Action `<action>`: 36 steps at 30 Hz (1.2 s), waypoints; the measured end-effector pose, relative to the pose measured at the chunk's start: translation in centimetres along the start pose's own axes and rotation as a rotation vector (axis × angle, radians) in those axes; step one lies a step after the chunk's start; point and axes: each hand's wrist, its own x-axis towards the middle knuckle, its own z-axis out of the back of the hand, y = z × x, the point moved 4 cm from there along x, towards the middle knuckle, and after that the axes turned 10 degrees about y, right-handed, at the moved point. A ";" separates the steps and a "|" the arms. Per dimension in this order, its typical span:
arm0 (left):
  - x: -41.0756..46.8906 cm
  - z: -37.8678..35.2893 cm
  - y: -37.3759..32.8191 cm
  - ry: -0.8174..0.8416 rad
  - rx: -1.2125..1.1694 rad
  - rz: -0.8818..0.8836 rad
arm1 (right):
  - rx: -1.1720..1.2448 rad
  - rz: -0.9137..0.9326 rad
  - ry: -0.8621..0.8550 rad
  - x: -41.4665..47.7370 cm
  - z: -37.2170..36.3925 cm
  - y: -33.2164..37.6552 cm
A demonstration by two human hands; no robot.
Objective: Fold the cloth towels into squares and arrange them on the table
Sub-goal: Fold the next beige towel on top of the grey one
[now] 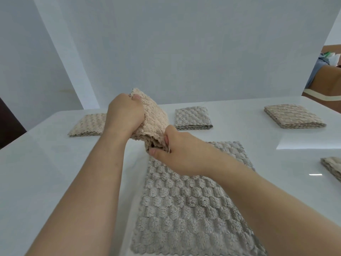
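left hand (125,115): clamped on the top end of a beige towel (154,121), thumb over the upper edge, lifted off the surface

right hand (181,152): pinching the lower end of that same towel, thumb and fingers closed on the bunched-up layers

beige towel: up in the air between both hands, partly folded and kinda scrunched at the bottom, sitting above the far end of the flat one

grey towel (191,206): spread out flat on the white surface (55,163) right in front, both forearms crossing over it

folded beige towel (88,125): far left, partly hidden behind the left hand

folded grey towel (192,118): far middle, neat square-ish stack

folded tan towel (293,116): far right, well apart from the others

another folded towel (332,168): right edge, mostly cut off so can't say much

background: plain white wall, some cardboard boxes (324,80) at the right
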 end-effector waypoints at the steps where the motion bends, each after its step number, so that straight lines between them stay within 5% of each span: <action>1: 0.0 0.0 0.0 -0.004 -0.041 0.009 | 0.030 -0.005 -0.045 0.0 -0.1 0.1; 8: -0.4 0.0 -0.3 0.006 -0.391 0.066 | 0.219 -0.047 -0.341 0.0 0.2 0.1; 13: -1.1 -1.0 -1.2 0.017 -0.532 0.077 | 0.085 -0.073 -0.481 -0.5 1.2 0.2; 19: -1.5 -2.5 -2.0 0.048 -0.530 0.067 | -0.191 -0.188 -0.528 -0.5 2.2 -1.3; 28: -1.5 -4.0 -1.7 0.051 -0.451 0.042 | -0.302 -0.277 -0.478 -0.7 3.4 -2.3; 36: -1.2 -4.7 -1.0 0.051 -0.363 0.077 | 0.107 -0.247 -0.394 0.6 3.8 -4.1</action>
